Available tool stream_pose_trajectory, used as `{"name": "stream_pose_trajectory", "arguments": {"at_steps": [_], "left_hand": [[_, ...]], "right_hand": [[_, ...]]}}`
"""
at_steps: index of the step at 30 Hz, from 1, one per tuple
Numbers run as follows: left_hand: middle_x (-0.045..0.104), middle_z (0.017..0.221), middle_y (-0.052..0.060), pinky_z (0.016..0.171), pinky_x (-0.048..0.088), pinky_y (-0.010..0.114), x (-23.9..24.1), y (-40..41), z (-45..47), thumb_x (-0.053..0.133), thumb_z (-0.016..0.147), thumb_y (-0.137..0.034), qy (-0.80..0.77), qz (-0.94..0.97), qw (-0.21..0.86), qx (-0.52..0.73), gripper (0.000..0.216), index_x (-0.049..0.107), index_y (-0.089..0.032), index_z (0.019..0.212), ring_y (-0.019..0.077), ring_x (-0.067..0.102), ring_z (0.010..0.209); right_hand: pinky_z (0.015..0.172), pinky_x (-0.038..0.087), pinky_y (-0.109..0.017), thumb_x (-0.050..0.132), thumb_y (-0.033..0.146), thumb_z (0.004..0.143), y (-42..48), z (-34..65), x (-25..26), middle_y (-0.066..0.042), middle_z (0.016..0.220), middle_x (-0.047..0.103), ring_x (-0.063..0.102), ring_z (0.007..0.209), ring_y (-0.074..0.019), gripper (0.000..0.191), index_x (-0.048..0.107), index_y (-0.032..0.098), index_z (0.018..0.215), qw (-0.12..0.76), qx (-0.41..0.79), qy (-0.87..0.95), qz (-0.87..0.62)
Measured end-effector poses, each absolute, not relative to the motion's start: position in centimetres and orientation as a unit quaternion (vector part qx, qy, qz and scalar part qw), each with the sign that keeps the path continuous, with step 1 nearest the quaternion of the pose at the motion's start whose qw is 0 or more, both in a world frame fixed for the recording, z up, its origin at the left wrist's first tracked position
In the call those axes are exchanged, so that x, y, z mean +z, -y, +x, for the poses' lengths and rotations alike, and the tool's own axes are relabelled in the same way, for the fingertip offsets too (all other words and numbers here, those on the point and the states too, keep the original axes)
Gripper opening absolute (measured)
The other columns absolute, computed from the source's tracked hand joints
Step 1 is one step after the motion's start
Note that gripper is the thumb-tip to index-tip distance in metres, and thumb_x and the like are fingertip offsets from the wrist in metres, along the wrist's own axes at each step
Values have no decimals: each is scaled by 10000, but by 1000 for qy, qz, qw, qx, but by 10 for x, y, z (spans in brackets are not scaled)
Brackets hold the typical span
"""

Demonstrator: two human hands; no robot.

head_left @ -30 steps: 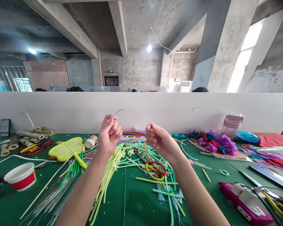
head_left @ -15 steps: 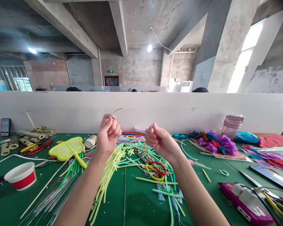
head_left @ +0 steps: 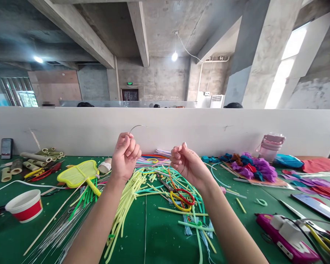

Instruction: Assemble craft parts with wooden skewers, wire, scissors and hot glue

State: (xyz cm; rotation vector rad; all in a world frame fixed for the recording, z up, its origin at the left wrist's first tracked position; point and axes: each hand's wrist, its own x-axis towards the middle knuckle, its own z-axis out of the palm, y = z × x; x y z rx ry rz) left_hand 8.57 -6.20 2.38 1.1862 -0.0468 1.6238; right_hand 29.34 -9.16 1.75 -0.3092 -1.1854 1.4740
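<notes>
My left hand (head_left: 125, 154) is raised above the table, closed around a thin wire (head_left: 138, 126) whose bent end curves out above the thumb toward the right. The rest of that wire is hidden in the fist. Level with it, my right hand (head_left: 186, 161) is closed with curled fingers and the thumb up; whatever it may hold is hidden or too fine to see. Below the hands lie a bundle of pale yellow tubes (head_left: 126, 205), tangled green tubes (head_left: 191, 176) and red-and-yellow-handled scissors (head_left: 181, 196). A straight wire (head_left: 145, 227) lies between my forearms.
On the left are a yellow wing-shaped piece (head_left: 81, 173), loose metal wires (head_left: 62, 229), a paper cup (head_left: 24, 206) and bamboo pieces (head_left: 37, 158). To the right sit purple crumpled pieces (head_left: 264, 168), a pink bottle (head_left: 271, 146) and a power strip (head_left: 286, 234). A white partition (head_left: 165, 128) stands behind.
My left hand has shifted slightly left with the wire. My right hand has moved a little to the right, and its thumb is turned slightly more upright.
</notes>
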Motion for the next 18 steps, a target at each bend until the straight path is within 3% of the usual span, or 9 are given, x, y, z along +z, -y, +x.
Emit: {"name": "stream_pose_trajectory", "arguments": {"at_steps": [6, 10, 15, 18], "left_hand": [[444, 591, -71, 535, 432, 199, 23, 59, 86, 751, 857, -267, 13, 508, 533, 677, 145, 621, -212, 893, 63, 423, 488], [473, 607, -68, 564, 471, 220, 22, 60, 88, 769, 842, -295, 13, 531, 526, 664, 169, 627, -224, 897, 76, 460, 511], [481, 592, -70, 569, 487, 227, 22, 63, 89, 785, 823, -336, 10, 555, 510, 657, 194, 633, -230, 880, 79, 468, 505], [484, 596, -71, 565, 493, 230, 21, 62, 90, 751, 855, -344, -13, 566, 489, 664, 174, 638, -221, 905, 78, 480, 497]], "right_hand": [[417, 321, -144, 850, 372, 747, 92, 295, 20, 79, 604, 380, 277, 461, -29, 289, 662, 152, 747, 582, 643, 479, -135], [383, 273, -128, 867, 355, 720, 90, 298, 22, 103, 579, 357, 216, 424, -17, 312, 621, 167, 756, 589, 660, 444, -142], [386, 267, -137, 856, 385, 727, 89, 300, 23, 99, 592, 372, 231, 428, -21, 332, 604, 172, 769, 605, 638, 450, -156], [449, 351, -172, 783, 452, 804, 91, 297, 21, 69, 627, 442, 352, 470, -41, 326, 618, 174, 766, 613, 572, 515, -180]]}}
